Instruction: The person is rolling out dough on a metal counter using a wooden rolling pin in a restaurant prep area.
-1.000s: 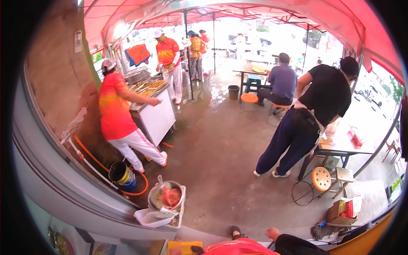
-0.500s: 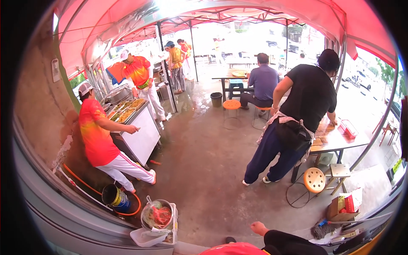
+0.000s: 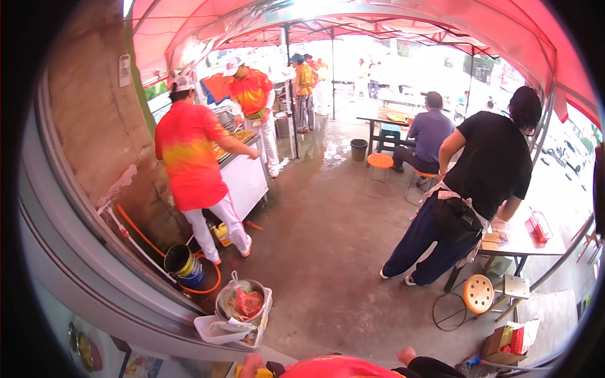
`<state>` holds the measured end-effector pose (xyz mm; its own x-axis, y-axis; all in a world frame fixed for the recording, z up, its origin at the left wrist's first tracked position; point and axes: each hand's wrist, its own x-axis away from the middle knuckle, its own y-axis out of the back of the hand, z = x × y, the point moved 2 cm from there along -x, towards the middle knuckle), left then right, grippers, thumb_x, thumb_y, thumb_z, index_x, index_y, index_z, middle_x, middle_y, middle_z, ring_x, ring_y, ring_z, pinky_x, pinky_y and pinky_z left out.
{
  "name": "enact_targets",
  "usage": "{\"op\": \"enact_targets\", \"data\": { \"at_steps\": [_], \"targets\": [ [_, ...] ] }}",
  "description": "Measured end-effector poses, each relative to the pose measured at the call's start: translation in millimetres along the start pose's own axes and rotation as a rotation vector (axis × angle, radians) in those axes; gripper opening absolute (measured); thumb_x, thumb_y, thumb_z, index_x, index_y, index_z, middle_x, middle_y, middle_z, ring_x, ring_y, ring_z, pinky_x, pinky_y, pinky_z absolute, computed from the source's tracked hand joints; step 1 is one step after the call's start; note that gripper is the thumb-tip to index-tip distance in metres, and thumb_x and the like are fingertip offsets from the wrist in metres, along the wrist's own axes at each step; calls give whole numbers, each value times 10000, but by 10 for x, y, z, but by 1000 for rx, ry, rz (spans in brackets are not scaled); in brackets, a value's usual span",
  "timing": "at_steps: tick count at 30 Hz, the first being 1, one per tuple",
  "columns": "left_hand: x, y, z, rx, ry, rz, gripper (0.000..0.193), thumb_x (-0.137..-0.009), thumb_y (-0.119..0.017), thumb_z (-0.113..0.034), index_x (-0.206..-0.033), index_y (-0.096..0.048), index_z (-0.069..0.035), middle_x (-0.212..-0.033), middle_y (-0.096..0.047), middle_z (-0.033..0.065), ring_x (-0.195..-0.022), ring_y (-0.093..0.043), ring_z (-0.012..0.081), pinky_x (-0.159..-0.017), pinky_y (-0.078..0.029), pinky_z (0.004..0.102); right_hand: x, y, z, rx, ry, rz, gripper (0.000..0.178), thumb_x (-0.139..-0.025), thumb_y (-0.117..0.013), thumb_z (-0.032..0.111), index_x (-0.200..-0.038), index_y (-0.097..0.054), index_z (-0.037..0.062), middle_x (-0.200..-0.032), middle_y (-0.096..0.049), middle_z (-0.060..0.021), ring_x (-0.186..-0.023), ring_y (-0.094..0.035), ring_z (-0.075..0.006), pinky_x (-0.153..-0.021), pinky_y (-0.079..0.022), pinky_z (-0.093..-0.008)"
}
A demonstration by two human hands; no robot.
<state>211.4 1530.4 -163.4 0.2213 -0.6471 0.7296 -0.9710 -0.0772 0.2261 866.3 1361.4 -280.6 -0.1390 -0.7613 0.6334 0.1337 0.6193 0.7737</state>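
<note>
At the lower edge my right hand (image 3: 406, 355) hangs beside my red shirt, its fingers loosely curled with nothing seen in them. Left of the shirt is my left hand (image 3: 251, 364), small and partly cut off, its fingers not clear. Nearest to it, on the floor, stands a metal basin (image 3: 220, 309) with a red plastic bag (image 3: 247, 305) and greenish scraps inside. A white plastic box (image 3: 211, 329) lies against the basin. Neither hand touches these.
A person in red and yellow (image 3: 195, 151) stands by a white food counter (image 3: 246, 183); another faces it. A person in black (image 3: 491, 157) leans over a table (image 3: 529, 236). A bucket (image 3: 179, 259), an orange hose (image 3: 211, 290), a round stool (image 3: 478, 293) and a cardboard box (image 3: 504, 343) are on the floor.
The view has swung left, so the scene sits further right. My left hand has come into view and my right hand is lower. The person at the counter has turned their back more.
</note>
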Motion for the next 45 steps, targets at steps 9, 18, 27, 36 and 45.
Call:
{"op": "enact_targets", "data": {
  "at_steps": [9,18,27,36,45],
  "targets": [
    [301,493,820,282,299,-77,330,-942,-491,-353,-1042,-543,-43,-966,-641,97,-822,-639,248,-631,-522,348,-261,1117,944,-762,-153,-87,124,-814,-601,178,-882,-694,134,-750,-680,10,-704,-665,-111,-617,-540,-306],
    [575,785,2385,128,-227,83,371,-934,-518,-323,-1156,-550,-28,-1101,-596,147,-1034,-579,282,-871,-467,387,-269,872,1449,-511,29,-233,150,-797,-594,216,-804,-700,110,-749,-691,-74,-710,-673,-206,-645,-546,-340],
    [199,1225,1744,-775,-547,-47,223,-820,-587,-302,-891,-710,-129,-865,-684,147,-903,-655,330,-750,-522,463,1078,-330,1782,-536,96,-204,263,-896,-503,175,-1097,-641,77,-1186,-611,-163,-1070,-559,-392,-929,-421,-502],
    [250,380,726,-1050,-836,117,222,-863,-535,-226,-930,-663,-57,-870,-684,137,-793,-662,297,-685,-520,404,2253,-1219,1435,-494,102,-587,201,-819,-589,281,-771,-668,102,-824,-664,-190,-805,-654,-345,-661,-496,-469],
    [1037,905,1604,-721,-334,256,321,-905,-492,-319,-974,-663,-56,-834,-644,112,-745,-593,249,-671,-472,379,3588,-2203,1732,-455,39,-428,224,-814,-613,307,-867,-683,101,-879,-662,-213,-846,-658,-341,-712,-502,-475]
  ]
}}
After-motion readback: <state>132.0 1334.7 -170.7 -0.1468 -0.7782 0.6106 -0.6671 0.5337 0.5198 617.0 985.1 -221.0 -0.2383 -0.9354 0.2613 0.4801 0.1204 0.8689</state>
